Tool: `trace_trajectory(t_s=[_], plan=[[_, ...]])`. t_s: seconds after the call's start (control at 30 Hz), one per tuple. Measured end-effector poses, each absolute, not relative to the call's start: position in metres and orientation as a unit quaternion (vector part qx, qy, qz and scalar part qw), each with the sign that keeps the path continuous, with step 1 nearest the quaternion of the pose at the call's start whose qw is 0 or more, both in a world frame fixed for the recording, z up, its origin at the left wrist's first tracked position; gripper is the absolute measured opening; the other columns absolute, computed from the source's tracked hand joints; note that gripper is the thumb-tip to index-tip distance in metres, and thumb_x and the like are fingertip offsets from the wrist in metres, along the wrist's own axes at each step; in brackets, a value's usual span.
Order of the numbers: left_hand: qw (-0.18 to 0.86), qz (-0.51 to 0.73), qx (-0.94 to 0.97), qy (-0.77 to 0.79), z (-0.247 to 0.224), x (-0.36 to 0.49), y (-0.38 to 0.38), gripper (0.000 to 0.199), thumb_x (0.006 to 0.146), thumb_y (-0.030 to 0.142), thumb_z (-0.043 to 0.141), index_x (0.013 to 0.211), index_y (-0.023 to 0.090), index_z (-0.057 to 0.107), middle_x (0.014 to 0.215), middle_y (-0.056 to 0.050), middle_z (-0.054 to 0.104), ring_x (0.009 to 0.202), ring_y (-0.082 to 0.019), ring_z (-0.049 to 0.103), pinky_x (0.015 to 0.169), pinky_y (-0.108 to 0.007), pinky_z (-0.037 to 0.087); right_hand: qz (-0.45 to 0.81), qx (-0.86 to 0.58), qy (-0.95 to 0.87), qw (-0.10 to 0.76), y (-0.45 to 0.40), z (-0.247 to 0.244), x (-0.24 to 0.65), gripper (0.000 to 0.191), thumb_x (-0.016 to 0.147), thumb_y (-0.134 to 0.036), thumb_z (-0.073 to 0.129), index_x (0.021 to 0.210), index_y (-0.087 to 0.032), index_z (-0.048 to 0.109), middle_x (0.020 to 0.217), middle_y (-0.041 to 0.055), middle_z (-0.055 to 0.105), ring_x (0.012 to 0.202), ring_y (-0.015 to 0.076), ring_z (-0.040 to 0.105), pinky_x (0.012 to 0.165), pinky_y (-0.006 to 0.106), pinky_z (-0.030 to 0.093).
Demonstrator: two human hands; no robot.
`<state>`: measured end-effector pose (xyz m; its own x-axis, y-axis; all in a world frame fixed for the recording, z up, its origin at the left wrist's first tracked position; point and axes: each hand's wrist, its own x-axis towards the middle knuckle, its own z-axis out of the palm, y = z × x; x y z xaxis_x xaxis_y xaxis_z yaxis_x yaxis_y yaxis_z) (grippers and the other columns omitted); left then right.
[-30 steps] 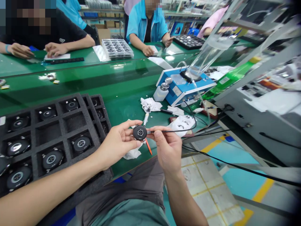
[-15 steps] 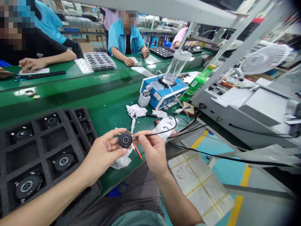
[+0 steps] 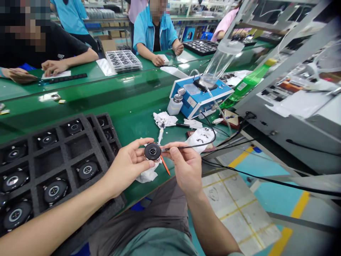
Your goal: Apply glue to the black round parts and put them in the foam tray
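left hand grasps a round black disc by its rim, held above the green bench; right hand pinches a black-corded probe, its tip at the disc's edge. at left, a foam tray holds similar discs; farther off stands a blue benchtop unit.

Bright, even overhead lighting; glare streaks the glossy green counter. Left hand and right hand appear sharp; wide-angle edges bend, corners darken.

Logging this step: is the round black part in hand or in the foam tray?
In hand: the round black part is gripped in the left hand, held clear of the foam tray.
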<state>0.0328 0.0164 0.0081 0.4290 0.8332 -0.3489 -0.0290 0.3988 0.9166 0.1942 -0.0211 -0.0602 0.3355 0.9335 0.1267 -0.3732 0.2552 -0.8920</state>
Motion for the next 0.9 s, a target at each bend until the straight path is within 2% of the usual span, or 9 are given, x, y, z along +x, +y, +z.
trace_trajectory(t_s=[0.3,0.9], plan=[[0.709,0.302,0.463,0.438,0.0070,0.0333,0.0168,0.067,0.070,0.014,0.086,0.131,0.017,0.059,0.108,-0.010,0.081,0.093,-0.023,0.078,0.085,-0.032,0.058,0.455,-0.411,-0.351,0.708,-0.0231,-0.0573,0.1950,0.013,0.092,-0.035,0.072,0.095,-0.022,0.074,0.092,0.0044,0.080,0.090,0.0211,0.078,0.081,0.037,0.067],[0.708,0.297,0.468,0.437,0.0070,0.0333,0.0174,0.069,0.071,0.014,0.086,0.133,0.016,0.057,0.110,-0.010,0.081,0.093,-0.020,0.078,0.085,-0.028,0.058,0.453,-0.399,-0.357,0.713,-0.0230,-0.0578,0.1947,0.010,0.093,-0.031,0.072,0.095,-0.022,0.075,0.092,0.0043,0.082,0.089,0.0198,0.079,0.079,0.034,0.066]])
